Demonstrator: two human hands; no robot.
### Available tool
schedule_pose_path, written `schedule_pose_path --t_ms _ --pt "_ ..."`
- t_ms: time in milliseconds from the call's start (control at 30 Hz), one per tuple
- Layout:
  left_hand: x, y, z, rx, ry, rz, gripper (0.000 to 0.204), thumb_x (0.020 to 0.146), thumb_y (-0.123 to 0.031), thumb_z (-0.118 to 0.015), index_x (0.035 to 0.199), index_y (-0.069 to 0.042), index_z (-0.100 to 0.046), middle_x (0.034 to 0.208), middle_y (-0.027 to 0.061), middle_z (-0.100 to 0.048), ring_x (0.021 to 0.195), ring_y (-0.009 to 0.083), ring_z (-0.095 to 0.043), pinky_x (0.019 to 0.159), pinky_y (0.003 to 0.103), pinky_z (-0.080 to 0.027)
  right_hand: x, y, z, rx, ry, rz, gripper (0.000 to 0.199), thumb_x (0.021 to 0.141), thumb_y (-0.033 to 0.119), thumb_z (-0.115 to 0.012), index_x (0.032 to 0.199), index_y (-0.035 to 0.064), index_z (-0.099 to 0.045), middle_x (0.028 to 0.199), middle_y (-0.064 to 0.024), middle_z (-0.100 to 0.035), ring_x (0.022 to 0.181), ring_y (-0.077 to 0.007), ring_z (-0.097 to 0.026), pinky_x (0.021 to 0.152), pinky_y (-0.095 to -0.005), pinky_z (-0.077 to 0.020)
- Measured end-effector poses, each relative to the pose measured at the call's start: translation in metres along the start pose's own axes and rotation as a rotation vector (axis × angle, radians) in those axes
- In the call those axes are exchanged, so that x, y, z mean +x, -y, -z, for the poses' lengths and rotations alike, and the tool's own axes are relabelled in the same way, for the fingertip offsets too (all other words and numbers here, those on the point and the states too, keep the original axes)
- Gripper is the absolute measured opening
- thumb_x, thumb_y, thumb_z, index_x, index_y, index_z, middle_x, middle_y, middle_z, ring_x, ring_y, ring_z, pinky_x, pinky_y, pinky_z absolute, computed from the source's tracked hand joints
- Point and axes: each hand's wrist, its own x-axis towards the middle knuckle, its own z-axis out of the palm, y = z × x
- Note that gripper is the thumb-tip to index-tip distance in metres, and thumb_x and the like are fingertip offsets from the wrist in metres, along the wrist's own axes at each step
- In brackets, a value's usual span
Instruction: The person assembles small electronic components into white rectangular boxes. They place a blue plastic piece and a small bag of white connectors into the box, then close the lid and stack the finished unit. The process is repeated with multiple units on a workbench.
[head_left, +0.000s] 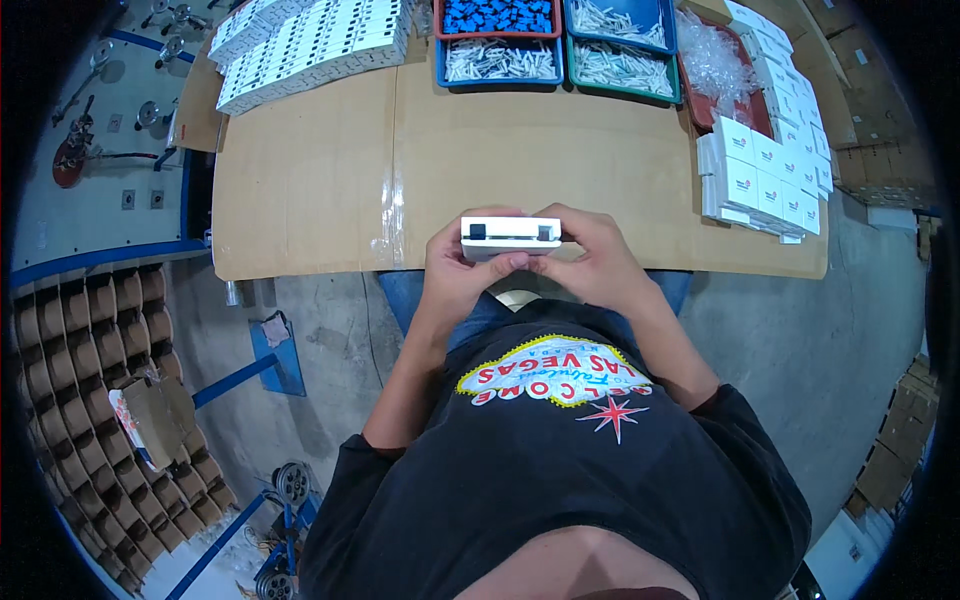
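Between both hands I hold a small white box [511, 230] just above the table's near edge, close to my body. One long side of it faces up and shows two dark markings near its ends. My left hand [458, 262] wraps its left end, thumb along the near face. My right hand [590, 255] grips the right end the same way, and the two thumbs nearly meet. The fingers behind the box are partly hidden. Beneath it lies the cardboard-covered table [300, 190].
Rows of white boxes [320, 50] stand at the far left; more stacked white boxes [765, 175] are at the right. Far-side trays hold blue parts [497, 17] and white sticks [500, 62]. A red tray [700, 108] contains clear plastic bags [715, 60]. A divided cardboard rack [90, 350] stands left.
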Motion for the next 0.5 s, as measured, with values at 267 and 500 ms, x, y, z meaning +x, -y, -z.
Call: schedule_pose_path --t_ms 267,500 --pt "0.002 0.004 0.001 0.057 -0.001 -0.081 0.039 0.078 0.010 -0.081 0.113 0.002 -0.067 0.118 0.0180 -0.071 0.109 0.0244 -0.070 0.095 0.038 -0.060 -0.003 0.000 -0.003 -0.087 -0.015 0.016 0.032 0.082 0.012 -0.082 0.110 0.0013 -0.069 0.094 -0.0163 -0.073 0.087 -0.0290 -0.073 0.074 -0.0354 -0.0549" --pt "-0.001 -0.003 -0.006 -0.002 0.019 -0.129 0.034 0.081 0.009 -0.080 0.112 0.002 -0.068 0.117 0.0146 -0.072 0.108 0.0205 -0.070 0.093 0.034 -0.059 0.003 0.031 0.007 0.063 -0.143 0.085 0.036 0.080 0.008 -0.083 0.113 -0.0001 -0.071 0.114 -0.0130 -0.071 0.108 -0.0256 -0.069 0.087 -0.0348 -0.0550"
